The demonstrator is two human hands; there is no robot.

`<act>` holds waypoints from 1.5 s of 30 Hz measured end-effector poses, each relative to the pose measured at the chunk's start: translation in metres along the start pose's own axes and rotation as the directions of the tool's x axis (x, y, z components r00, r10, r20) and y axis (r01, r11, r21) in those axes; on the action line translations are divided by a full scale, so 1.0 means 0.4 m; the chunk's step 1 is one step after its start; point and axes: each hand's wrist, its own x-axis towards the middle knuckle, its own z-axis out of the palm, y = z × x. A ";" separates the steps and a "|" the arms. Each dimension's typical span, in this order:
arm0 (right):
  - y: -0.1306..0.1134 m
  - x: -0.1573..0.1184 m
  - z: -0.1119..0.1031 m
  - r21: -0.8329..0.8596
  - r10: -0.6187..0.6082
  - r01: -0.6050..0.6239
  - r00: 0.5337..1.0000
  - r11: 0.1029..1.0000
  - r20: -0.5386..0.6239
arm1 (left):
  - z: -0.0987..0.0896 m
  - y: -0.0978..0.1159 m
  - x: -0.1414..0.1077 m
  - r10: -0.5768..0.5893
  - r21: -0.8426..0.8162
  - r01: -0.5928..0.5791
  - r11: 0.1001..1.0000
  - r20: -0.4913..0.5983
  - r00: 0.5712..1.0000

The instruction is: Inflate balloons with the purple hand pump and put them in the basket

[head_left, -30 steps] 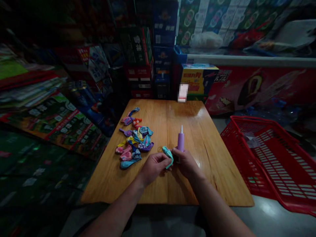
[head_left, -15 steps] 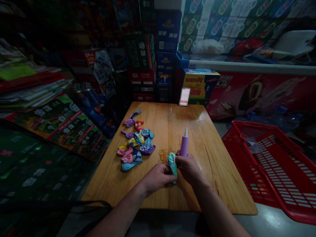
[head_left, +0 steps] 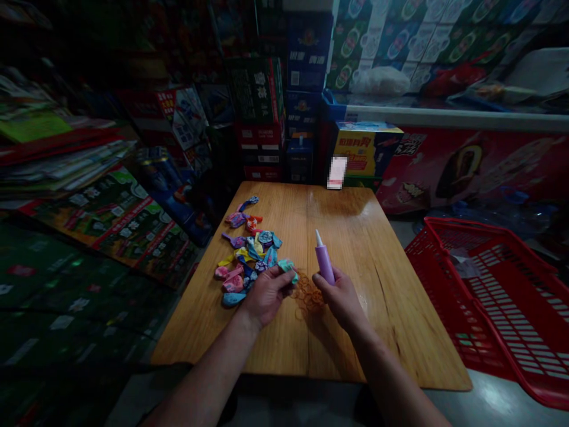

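Observation:
My left hand (head_left: 269, 295) is closed on a mint-green patterned balloon (head_left: 288, 269), pinched between thumb and fingers above the table. Just beyond it lies a pile of limp, colourful balloons (head_left: 255, 254) in blue, yellow, pink, purple and red. My right hand (head_left: 340, 293) grips a purple tube (head_left: 325, 265) with a pale tapered nozzle, held upright and leaning a little left. Between the hands, a heap of thin tan rubber bands (head_left: 310, 293) rests on the wood, partly hidden by my right hand.
The wooden table (head_left: 355, 350) stands in front of me. On the floor to the right is a red plastic basket (head_left: 478, 296). Cartons (head_left: 260, 139) are stacked behind the table, with a yellow and blue box (head_left: 355, 148) near its far edge. Papers (head_left: 66, 157) are piled at left.
My left hand has moved left with the mint-green balloon, away from the tube, towards the pile. The tube in my right hand now tilts left. More of the rubber bands show.

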 end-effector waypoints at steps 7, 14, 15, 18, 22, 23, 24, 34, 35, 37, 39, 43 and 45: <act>-0.030 -0.043 0.003 -0.366 -0.218 0.229 0.973 0.902 0.072 | -0.073 0.074 0.061 0.084 -0.222 -0.146 0.964 -0.267 0.960; -0.016 -0.055 0.006 -0.530 -0.295 0.341 0.940 0.777 0.172 | -0.073 0.055 0.071 0.087 -0.190 -0.144 0.971 -0.283 0.955; -0.013 -0.054 0.006 -0.542 -0.293 0.340 0.940 0.769 0.174 | -0.074 0.050 0.072 0.091 -0.182 -0.144 0.973 -0.275 0.957; -0.009 -0.051 0.006 -0.552 -0.293 0.339 0.940 0.762 0.174 | -0.076 0.036 0.075 0.100 -0.167 -0.148 0.975 -0.265 0.959; -0.007 -0.050 0.005 -0.542 -0.269 0.324 0.946 0.776 0.180 | -0.071 0.024 0.075 0.111 -0.159 -0.154 0.975 -0.248 0.962; -0.006 -0.051 0.005 -0.540 -0.261 0.318 0.948 0.779 0.182 | -0.069 0.022 0.074 0.112 -0.156 -0.153 0.976 -0.244 0.963; -0.006 -0.052 0.005 -0.540 -0.255 0.313 0.950 0.781 0.183 | -0.067 0.020 0.074 0.113 -0.155 -0.153 0.976 -0.241 0.964; -0.007 -0.055 0.004 -0.499 -0.262 0.306 0.952 0.811 0.158 | -0.053 0.014 0.065 0.108 -0.134 -0.137 0.982 -0.204 0.973; -0.006 -0.055 0.005 -0.491 -0.258 0.301 0.954 0.818 0.155 | -0.053 0.013 0.064 0.110 -0.132 -0.138 0.982 -0.204 0.973; -0.004 -0.054 0.005 -0.474 -0.246 0.283 0.959 0.834 0.142 | -0.052 0.010 0.063 0.115 -0.124 -0.141 0.982 -0.196 0.974; -0.002 -0.053 0.004 -0.451 -0.228 0.262 0.965 0.853 0.129 | -0.050 0.007 0.062 0.116 -0.119 -0.139 0.983 -0.182 0.977; -0.002 -0.053 0.004 -0.410 -0.189 0.225 0.974 0.884 0.126 | -0.042 0.005 0.056 0.111 -0.123 -0.130 0.984 -0.152 0.982; -0.004 -0.053 0.005 -0.398 -0.177 0.218 0.974 0.891 0.139 | -0.037 0.005 0.051 0.097 -0.130 -0.115 0.985 -0.134 0.986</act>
